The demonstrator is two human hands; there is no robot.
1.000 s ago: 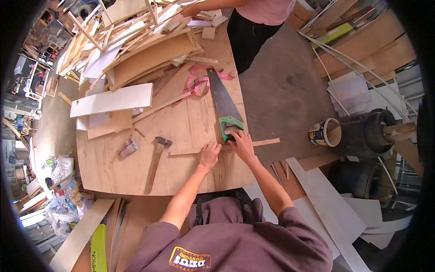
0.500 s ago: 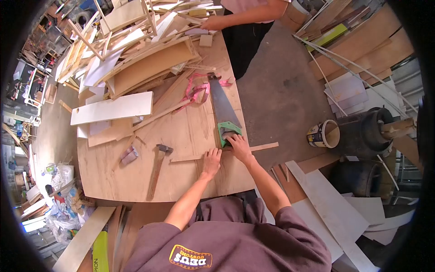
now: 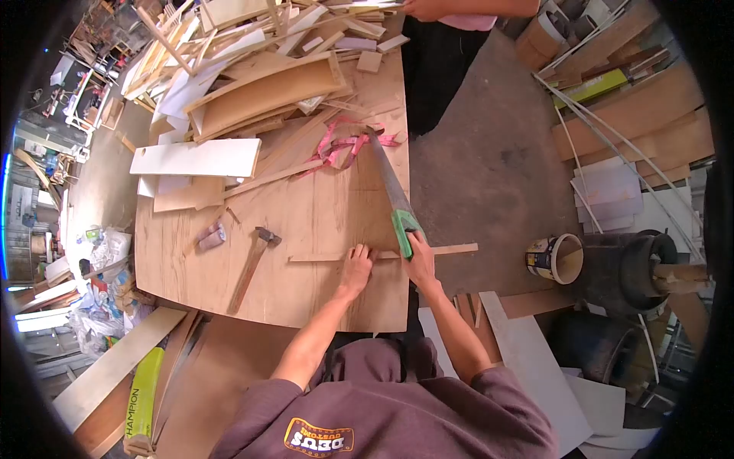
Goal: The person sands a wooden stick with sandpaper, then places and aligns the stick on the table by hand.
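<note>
Right hand (image 3: pixel 420 260) wrapped tight round green handle of saw (image 3: pixel 391 187), blade on edge, running up toward centre top of frame. Left hand (image 3: pixel 356 268) flat, fingers spread, pinning thin wood strip (image 3: pixel 336 258) to plywood table (image 3: pixel 306 222), frame centre. Hammer (image 3: pixel 251 264) lying left.

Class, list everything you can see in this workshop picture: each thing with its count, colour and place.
saw: 1, grey blade, green handle, on edge at table right
strip: 1, pale wood, across table near edge, end overhanging
hammer: 1, wooden handle, table left
ribbon: 1, pink, by saw tip
board: 1, white, table left
offcuts: many, wood, piled at far end
table: 1, plywood
bucket: 1, floor, right
other person: 1, pink top, far side
left hand: 1, pressing strip
right hand: 1, gripping saw handle
</note>
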